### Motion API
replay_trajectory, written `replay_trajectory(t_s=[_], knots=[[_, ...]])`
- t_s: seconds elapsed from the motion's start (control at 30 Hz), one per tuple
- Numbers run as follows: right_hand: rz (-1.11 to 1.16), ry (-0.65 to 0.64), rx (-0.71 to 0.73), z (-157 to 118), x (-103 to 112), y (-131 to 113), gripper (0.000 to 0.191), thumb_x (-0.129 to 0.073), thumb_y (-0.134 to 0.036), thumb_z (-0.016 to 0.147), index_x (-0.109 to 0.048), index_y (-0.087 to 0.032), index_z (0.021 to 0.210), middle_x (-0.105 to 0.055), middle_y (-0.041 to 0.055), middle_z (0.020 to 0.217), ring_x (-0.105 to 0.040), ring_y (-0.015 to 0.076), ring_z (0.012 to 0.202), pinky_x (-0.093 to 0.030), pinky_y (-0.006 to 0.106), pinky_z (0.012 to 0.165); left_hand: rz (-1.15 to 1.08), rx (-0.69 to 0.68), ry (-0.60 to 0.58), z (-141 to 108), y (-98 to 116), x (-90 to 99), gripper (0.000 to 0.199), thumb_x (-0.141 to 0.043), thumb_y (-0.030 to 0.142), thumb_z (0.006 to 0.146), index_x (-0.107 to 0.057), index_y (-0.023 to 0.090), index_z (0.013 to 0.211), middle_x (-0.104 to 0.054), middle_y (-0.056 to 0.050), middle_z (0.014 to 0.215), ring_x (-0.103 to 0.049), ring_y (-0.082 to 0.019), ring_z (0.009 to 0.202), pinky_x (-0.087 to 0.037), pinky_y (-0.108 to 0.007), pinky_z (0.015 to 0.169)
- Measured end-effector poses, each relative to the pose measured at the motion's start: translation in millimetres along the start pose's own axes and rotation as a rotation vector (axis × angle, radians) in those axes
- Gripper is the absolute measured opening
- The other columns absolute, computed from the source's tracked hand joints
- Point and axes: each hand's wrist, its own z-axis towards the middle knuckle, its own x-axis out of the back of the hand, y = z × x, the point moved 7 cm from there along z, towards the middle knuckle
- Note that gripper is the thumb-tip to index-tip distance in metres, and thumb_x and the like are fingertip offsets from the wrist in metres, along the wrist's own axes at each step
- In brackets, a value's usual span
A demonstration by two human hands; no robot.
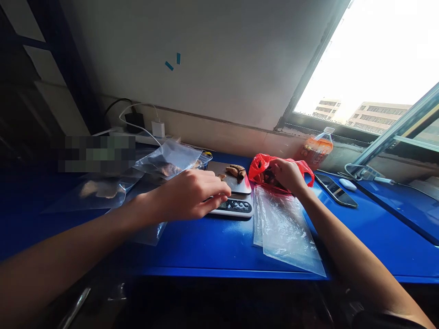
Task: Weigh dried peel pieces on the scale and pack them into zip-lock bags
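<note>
My left hand hovers over the front left of a digital kitchen scale, its fingers curled together; whether anything is between them is hidden. Brown dried pieces, curled like bark or dried mushroom, lie on the scale's metal plate. Part of the scale's display is covered by my left hand. My right hand reaches into a red plastic bag just right of the scale, where dark contents show. Its fingertips are out of sight in the bag. Flat clear plastic bags lie in front of the red bag.
Clear bags with pale brown pieces lie on the left of the blue table. A phone and a white earbud case sit at right. Behind stand an orange-labelled bottle and chargers with cables.
</note>
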Motion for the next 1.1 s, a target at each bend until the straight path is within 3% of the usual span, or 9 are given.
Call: replay_trajectory(t_s=[0.2, 0.3, 0.47, 0.67, 0.8, 0.93, 1.0, 1.1], knots=[[0.097, 0.339, -0.014, -5, 39, -13, 0.023, -0.039, -0.021, 0.09, -0.06, -0.021, 0.098, -0.069, 0.0071, 0.083, -0.062, 0.0208, 0.07, -0.04, 0.03, 0.061, 0.018, 0.132, 0.064, -2, -14, 15.5, 0.019, -0.05, 0.022, 0.093, -0.069, 0.018, 0.098, -0.073, -0.004, 0.087, -0.066, -0.016, 0.079, -0.048, -0.028, 0.075], [0.174, 0.408, 0.028, -12, 52, -35, 0.022, -0.038, -0.017, 0.089, -0.055, -0.02, 0.104, -0.062, 0.0026, 0.071, -0.054, 0.0167, 0.057, -0.037, 0.029, 0.056, 0.026, 0.193, 0.081, -3, -19, 22.0, 0.02, -0.05, 0.024, 0.093, -0.068, 0.019, 0.101, -0.072, -0.004, 0.09, -0.065, -0.017, 0.08, -0.048, -0.028, 0.074], [0.29, 0.311, 0.225, -27, 54, -87, 0.03, -0.039, -0.016, 0.092, -0.052, -0.019, 0.119, -0.065, 0.0022, 0.076, -0.059, 0.0141, 0.062, -0.044, 0.027, 0.06, 0.035, 0.194, 0.071, -2, -19, 19.3, 0.02, -0.05, 0.024, 0.093, -0.068, 0.019, 0.1, -0.072, -0.004, 0.089, -0.065, -0.016, 0.08, -0.047, -0.028, 0.075], [0.344, 0.199, 0.429, -44, 55, -130, 0.028, -0.043, -0.014, 0.093, -0.068, -0.024, 0.102, -0.071, 0.0054, 0.096, -0.067, 0.0157, 0.083, -0.051, 0.029, 0.071, 0.036, 0.173, 0.05, -3, -19, 13.0, 0.02, -0.05, 0.024, 0.093, -0.069, 0.019, 0.1, -0.072, -0.004, 0.088, -0.065, -0.016, 0.08, -0.046, -0.027, 0.075], [0.338, 0.138, 0.434, -49, 49, -139, 0.028, -0.045, -0.016, 0.093, -0.068, -0.024, 0.104, -0.067, 0.0067, 0.098, -0.066, 0.0157, 0.081, -0.051, 0.029, 0.07, 0.03, 0.176, 0.04, -3, -20, 11.8, 0.021, -0.05, 0.024, 0.093, -0.069, 0.019, 0.101, -0.072, -0.003, 0.089, -0.065, -0.016, 0.08, -0.047, -0.027, 0.075], [0.423, 0.135, 0.304, -47, 43, -133, 0.025, -0.051, -0.02, 0.09, -0.059, -0.019, 0.114, -0.071, 0.0059, 0.09, -0.067, 0.0157, 0.075, -0.053, 0.029, 0.069, 0.025, 0.176, 0.035, -2, -19, 11.1, 0.022, -0.049, 0.025, 0.094, -0.069, 0.018, 0.101, -0.073, -0.004, 0.089, -0.066, -0.017, 0.08, -0.047, -0.028, 0.076], [0.441, 0.165, 0.287, -46, 45, -133, 0.02, -0.054, -0.021, 0.089, -0.062, -0.02, 0.107, -0.072, 0.0043, 0.087, -0.067, 0.0152, 0.072, -0.053, 0.027, 0.066, 0.025, 0.181, 0.037, -1, -18, 11.3, 0.022, -0.049, 0.025, 0.094, -0.069, 0.018, 0.1, -0.073, -0.004, 0.088, -0.066, -0.017, 0.079, -0.047, -0.029, 0.075], [0.386, 0.199, 0.383, -45, 54, -134, 0.016, -0.052, -0.019, 0.09, -0.068, -0.021, 0.091, -0.071, 0.0032, 0.085, -0.066, 0.0137, 0.072, -0.052, 0.026, 0.066, 0.027, 0.178, 0.033, -1, -16, 11.8, 0.022, -0.049, 0.024, 0.093, -0.069, 0.017, 0.099, -0.073, -0.004, 0.088, -0.065, -0.017, 0.079, -0.047, -0.029, 0.075]])
